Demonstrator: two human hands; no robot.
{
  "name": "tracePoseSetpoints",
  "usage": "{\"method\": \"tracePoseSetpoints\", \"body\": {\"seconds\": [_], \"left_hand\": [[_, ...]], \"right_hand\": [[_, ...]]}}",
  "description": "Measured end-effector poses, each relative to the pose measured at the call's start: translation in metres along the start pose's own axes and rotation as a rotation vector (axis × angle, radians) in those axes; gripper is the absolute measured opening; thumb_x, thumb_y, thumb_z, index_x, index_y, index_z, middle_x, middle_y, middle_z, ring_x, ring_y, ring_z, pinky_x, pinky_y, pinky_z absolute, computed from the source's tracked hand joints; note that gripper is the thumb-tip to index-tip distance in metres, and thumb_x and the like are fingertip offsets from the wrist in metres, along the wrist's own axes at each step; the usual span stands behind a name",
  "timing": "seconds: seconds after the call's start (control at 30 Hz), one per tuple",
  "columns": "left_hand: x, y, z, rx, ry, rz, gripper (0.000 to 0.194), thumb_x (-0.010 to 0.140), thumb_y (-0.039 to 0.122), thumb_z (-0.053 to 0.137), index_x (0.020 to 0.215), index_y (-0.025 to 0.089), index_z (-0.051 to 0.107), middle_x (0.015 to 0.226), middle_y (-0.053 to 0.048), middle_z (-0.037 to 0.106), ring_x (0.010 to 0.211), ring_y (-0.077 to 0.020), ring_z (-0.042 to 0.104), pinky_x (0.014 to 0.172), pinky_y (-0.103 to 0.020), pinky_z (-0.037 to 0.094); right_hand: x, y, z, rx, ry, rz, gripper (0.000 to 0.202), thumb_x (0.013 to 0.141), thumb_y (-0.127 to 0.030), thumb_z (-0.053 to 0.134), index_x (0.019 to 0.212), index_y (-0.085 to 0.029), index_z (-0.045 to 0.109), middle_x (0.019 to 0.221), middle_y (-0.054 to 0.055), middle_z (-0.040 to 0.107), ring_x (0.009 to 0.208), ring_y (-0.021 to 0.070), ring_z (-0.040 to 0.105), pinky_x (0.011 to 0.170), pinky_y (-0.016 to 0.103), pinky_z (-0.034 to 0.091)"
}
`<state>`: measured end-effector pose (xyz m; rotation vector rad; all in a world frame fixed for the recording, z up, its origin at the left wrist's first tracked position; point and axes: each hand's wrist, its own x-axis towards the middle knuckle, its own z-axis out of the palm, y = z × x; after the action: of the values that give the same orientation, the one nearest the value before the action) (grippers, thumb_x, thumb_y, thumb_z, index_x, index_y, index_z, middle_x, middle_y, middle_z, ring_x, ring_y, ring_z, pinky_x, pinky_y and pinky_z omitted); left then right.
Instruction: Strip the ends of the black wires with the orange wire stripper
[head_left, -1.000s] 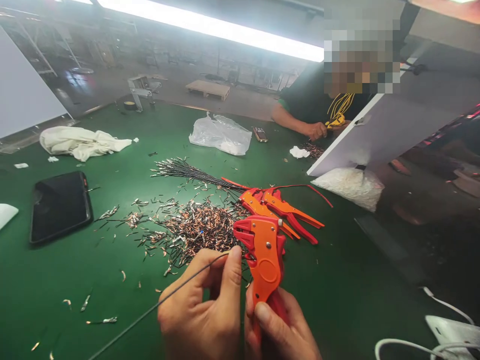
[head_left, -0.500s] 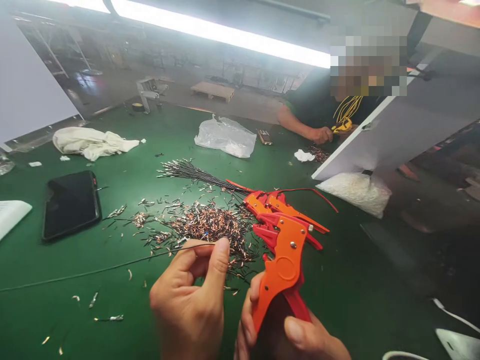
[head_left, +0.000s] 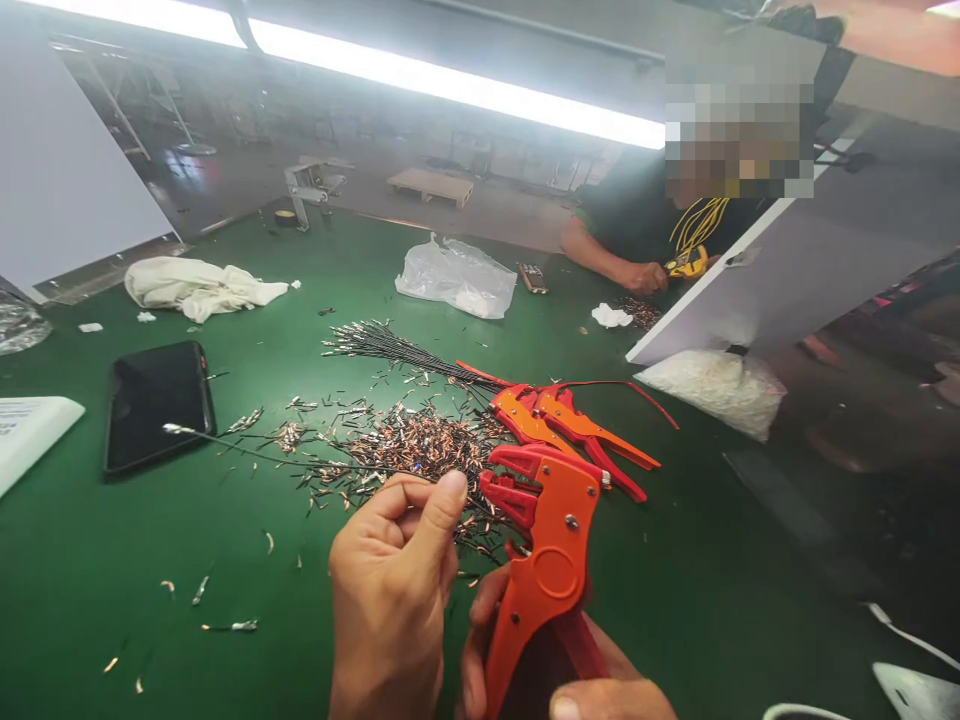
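Note:
Between thumb and fingers, my left hand [head_left: 401, 580] pinches a thin black wire [head_left: 277, 458]. A silvery terminal shows at its far end, to the left near the phone; the near end is hidden at my fingertips. My right hand [head_left: 585, 680] is wrapped round the handles of an orange and red wire stripper [head_left: 559, 545]. Its jaws point left, close to my left thumb. Behind my hands spreads a heap of wire scraps [head_left: 427, 450], black with copper ends. A bundle of black wires with silvery tips [head_left: 405, 350] lies beyond it.
More orange wire strippers [head_left: 570, 415] lie right of the heap. A black phone [head_left: 159, 408], a white cloth [head_left: 199, 288] and a plastic bag [head_left: 456, 275] rest on the green table. A co-worker's hand [head_left: 643, 277] is behind a white partition [head_left: 739, 255], near a yellow tool [head_left: 686, 263].
The wire has swung so its terminal end is now in view at left. My left hand has shifted slightly right, and the wire stripper has moved left towards it.

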<state>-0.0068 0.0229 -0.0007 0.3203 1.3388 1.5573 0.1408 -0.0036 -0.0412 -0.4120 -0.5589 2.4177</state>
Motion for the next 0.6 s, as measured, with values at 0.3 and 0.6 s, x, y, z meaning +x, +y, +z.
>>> {"method": "tracePoseSetpoints", "body": {"seconds": [0.3, 0.6], "left_hand": [[0.007, 0.015, -0.008, -0.083, 0.094, 0.185, 0.034, 0.066, 0.032, 0.081, 0.054, 0.02, 0.052, 0.036, 0.009, 0.034, 0.034, -0.0048, 0.03, 0.038, -0.021, 0.023], [0.008, 0.023, -0.007, -0.107, 0.105, 0.207, 0.031, 0.07, 0.027, 0.076, 0.051, 0.02, 0.052, 0.033, 0.008, 0.032, 0.032, -0.0057, 0.03, 0.038, -0.023, 0.024]], "right_hand": [[0.002, -0.005, -0.016, -0.154, -0.076, 0.009, 0.06, 0.075, -0.029, 0.072, 0.131, -0.014, 0.054, 0.103, 0.014, 0.072, 0.092, 0.0217, 0.067, 0.083, 0.036, 0.044], [0.002, -0.003, -0.02, -0.15, -0.068, 0.032, 0.064, 0.074, -0.027, 0.073, 0.133, -0.012, 0.054, 0.102, 0.014, 0.073, 0.091, 0.0222, 0.068, 0.082, 0.035, 0.046]]}}
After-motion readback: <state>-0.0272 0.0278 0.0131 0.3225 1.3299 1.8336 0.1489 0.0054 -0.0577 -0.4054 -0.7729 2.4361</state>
